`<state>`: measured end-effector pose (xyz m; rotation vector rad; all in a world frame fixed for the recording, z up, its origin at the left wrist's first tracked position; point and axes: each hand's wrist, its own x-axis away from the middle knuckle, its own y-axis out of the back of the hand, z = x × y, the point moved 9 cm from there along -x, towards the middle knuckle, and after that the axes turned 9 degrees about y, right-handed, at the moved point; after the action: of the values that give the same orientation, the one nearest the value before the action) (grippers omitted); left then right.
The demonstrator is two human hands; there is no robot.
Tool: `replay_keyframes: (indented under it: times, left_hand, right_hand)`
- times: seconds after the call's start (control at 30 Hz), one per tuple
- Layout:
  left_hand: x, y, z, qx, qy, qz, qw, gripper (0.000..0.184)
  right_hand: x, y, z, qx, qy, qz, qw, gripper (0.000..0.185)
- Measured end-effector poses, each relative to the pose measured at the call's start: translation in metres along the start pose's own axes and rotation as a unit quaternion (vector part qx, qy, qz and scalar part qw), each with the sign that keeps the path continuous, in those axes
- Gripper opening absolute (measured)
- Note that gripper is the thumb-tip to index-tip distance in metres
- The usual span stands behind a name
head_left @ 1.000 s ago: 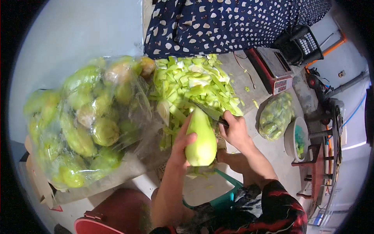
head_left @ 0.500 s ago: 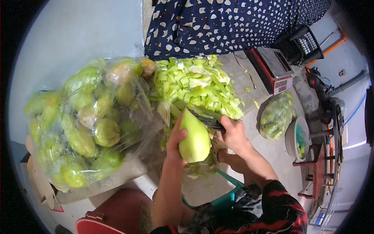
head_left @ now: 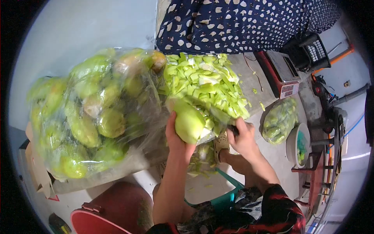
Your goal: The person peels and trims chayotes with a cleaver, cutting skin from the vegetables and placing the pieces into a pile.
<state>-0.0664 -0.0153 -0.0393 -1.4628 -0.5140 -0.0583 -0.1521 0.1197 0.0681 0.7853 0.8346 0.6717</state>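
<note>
Pale green fruit point(head_left: 189, 121), head view: cupped in left hand point(head_left: 177, 141) near heap of cut pieces point(head_left: 206, 80); knife point(head_left: 221, 116) gripped in right hand point(head_left: 243, 137). Judged firm, fairly heavy, slippery where peeled; best held round broad end, clear of knife.

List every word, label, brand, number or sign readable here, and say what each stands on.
No text can be read.
Red weighing scale: its front panel bears markings too small and blurred to read.
Knife: blurred; no marking can be made out.
Navy patterned cloth: pale printed shapes, no legible lettering.
</note>
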Motion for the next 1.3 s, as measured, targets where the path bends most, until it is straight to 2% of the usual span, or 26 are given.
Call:
replay_keyframes:
  times: [0.07,0.1,0.17,0.23,0.3,0.63,0.67,0.7,0.73,0.8,0.87,1.0,1.1,1.23,1.3]
  left_hand:
    - [-0.002,0.001,-0.004,0.027,-0.020,-0.006,0.999,0.054]
    - [-0.001,0.000,-0.003,-0.003,-0.012,0.006,1.000,0.054]
    - [0.000,0.000,-0.001,-0.033,-0.004,0.018,0.999,0.055]
    - [0.000,-0.008,0.007,-0.033,0.036,0.079,0.996,0.056]
    - [0.000,-0.011,0.010,-0.013,0.033,0.077,0.996,0.057]
    - [0.001,-0.018,0.017,0.005,0.062,0.127,0.990,0.058]
    - [0.001,-0.019,0.017,0.005,0.062,0.128,0.990,0.058]
    - [0.001,-0.009,0.011,0.000,0.024,0.047,0.999,0.058]
    - [0.002,0.001,0.005,-0.007,-0.014,-0.033,0.999,0.057]
    - [0.000,-0.002,-0.001,-0.016,-0.025,-0.028,0.999,0.057]
    - [0.003,-0.009,0.005,-0.050,0.001,0.022,0.998,0.058]
    - [0.007,-0.016,0.011,-0.114,0.022,0.048,0.992,0.059]
    - [0.007,-0.002,0.001,-0.104,0.001,-0.048,0.993,0.061]
    - [0.008,-0.004,0.002,-0.130,0.010,0.005,0.991,0.062]
    - [0.009,-0.021,0.009,-0.161,0.032,0.106,0.981,0.064]
  right_hand:
    - [0.003,0.015,0.057,0.081,0.242,-0.054,0.965,0.025]
    - [0.007,0.011,0.065,0.080,0.299,-0.054,0.949,0.023]
    - [0.014,0.005,0.075,0.084,0.347,-0.066,0.932,0.018]
    - [0.016,0.000,0.080,0.082,0.357,-0.063,0.928,0.019]
    - [0.019,-0.001,0.086,0.077,0.383,-0.067,0.918,0.021]
    - [0.018,-0.002,0.085,0.079,0.377,-0.063,0.921,0.023]
    - [0.013,-0.003,0.076,0.086,0.347,-0.054,0.932,0.023]
    - [0.009,-0.003,0.065,0.092,0.315,-0.045,0.943,0.023]
    - [0.003,-0.005,0.044,0.040,0.261,-0.028,0.964,0.025]
    - [0.004,-0.001,0.046,0.049,0.261,-0.034,0.963,0.027]
    - [0.007,0.005,0.059,0.044,0.270,-0.022,0.961,0.029]
    - [0.011,0.006,0.055,0.013,0.288,-0.019,0.957,0.035]
    - [0.008,-0.001,0.031,0.017,0.229,-0.008,0.973,0.038]
    - [0.007,0.012,0.050,0.011,0.243,-0.006,0.970,0.038]
    - [0.010,0.015,0.057,0.018,0.252,-0.003,0.968,0.037]
